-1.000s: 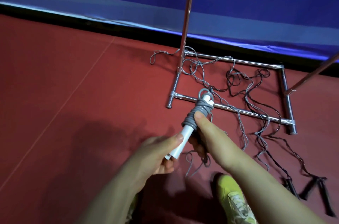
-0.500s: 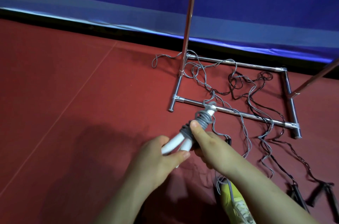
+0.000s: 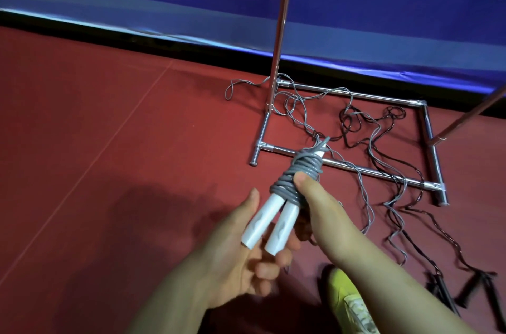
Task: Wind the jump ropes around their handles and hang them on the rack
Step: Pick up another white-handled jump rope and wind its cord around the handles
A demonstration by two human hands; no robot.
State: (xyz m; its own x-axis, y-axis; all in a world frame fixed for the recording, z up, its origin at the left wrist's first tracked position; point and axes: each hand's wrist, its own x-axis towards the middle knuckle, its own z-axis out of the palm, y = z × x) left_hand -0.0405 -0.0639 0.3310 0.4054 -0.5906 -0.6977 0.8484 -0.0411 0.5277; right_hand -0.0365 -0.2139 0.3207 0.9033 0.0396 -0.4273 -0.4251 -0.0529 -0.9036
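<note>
Grey cord (image 3: 299, 174) lies wound around two white handles (image 3: 82, 224) of a jump rope: the right hand (image 3: 315, 205) grips the coils, thumb on top, while the left hand (image 3: 246, 251) cradles the handle ends on relaxed, half-curled fingers, short of the rack base (image 3: 356, 169).

Dim, soft-edged view; dark shadow on floor (image 3: 82, 196), wide-angle bending.

Your right hand (image 3: 315, 205): fingers hidden behind gray rope (image 3: 298, 174) coil, only thumb shows. Left hand (image 3: 241, 248): fingertips partly covered by white handles (image 3: 79, 224)... correction, handles (image 3: 262, 221). Rack (image 3: 356, 169): both poles cut off by top and right edges. Yellow shoe (image 3: 347, 303) cut by bottom edge. Black handles (image 3: 440, 290) blurred, count unclear.
</note>
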